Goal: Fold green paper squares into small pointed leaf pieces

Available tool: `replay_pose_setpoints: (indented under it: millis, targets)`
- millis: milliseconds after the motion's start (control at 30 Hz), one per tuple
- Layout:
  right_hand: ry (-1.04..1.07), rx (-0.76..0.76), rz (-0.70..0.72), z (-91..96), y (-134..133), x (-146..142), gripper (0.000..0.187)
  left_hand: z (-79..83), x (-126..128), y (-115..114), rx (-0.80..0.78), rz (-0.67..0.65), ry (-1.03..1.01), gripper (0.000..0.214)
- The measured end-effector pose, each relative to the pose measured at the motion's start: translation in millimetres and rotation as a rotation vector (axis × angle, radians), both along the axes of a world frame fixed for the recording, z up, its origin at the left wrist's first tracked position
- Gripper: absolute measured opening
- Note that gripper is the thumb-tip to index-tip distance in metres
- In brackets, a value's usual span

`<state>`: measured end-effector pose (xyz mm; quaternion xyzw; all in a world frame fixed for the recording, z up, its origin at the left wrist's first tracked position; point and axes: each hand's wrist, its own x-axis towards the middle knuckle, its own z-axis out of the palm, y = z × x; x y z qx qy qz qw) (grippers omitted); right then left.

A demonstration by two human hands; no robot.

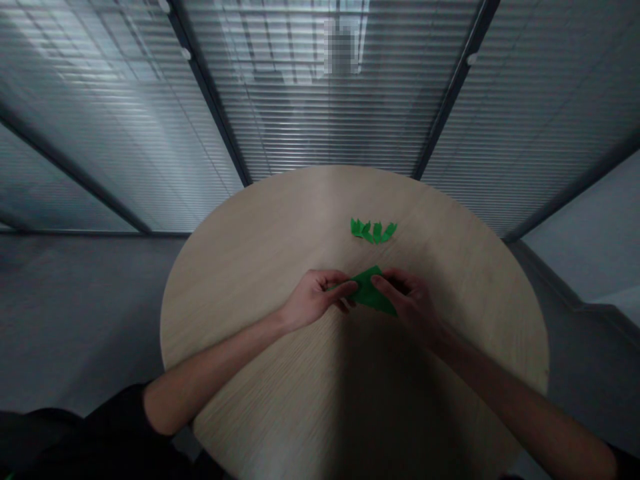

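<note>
Between my hands, just above the table, is a folded piece of green paper (374,293). My left hand (320,297) pinches its left end, with the thumb on top and the fingers beneath. On the paper's right side my right hand (413,303) is closed, its thumb pressing the upper face. The fingers behind the paper are partly hidden. A short row of several small folded green paper pieces (373,231) lies on the table a little beyond my hands.
The round wooden table (240,267) has a curved edge on all sides. Glass panels with blinds (330,120) and dark frames stand close behind its far edge. Grey floor (100,300) shows at both sides. A dark shadow falls across the near part of the table.
</note>
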<state>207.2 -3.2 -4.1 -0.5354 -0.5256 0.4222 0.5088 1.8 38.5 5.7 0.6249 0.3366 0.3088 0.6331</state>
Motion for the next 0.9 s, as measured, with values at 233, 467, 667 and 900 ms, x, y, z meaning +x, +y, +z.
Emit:
replay_pose_setpoints:
  millis: [233,467,667,900]
  targets:
    - [-0.02,0.032,-0.009,3.6,-1.7,-1.6,0.035,-0.5,0.3,0.2,0.005,-0.006,-0.001,0.034]
    - [-0.06,0.084,-0.097,5.7,-4.6,-2.2,0.034,-3.5,-0.2,1.9,-0.03,-0.002,-0.014,0.036]
    - [-0.074,0.092,-0.155,6.8,-2.2,-1.1,0.033,-5.2,0.1,3.0,-0.082,0.003,-0.009,0.034]
    - [-0.055,0.054,-0.155,6.0,-1.0,-0.1,0.036,-2.7,0.1,1.9,-0.112,-0.012,-0.036,0.035]
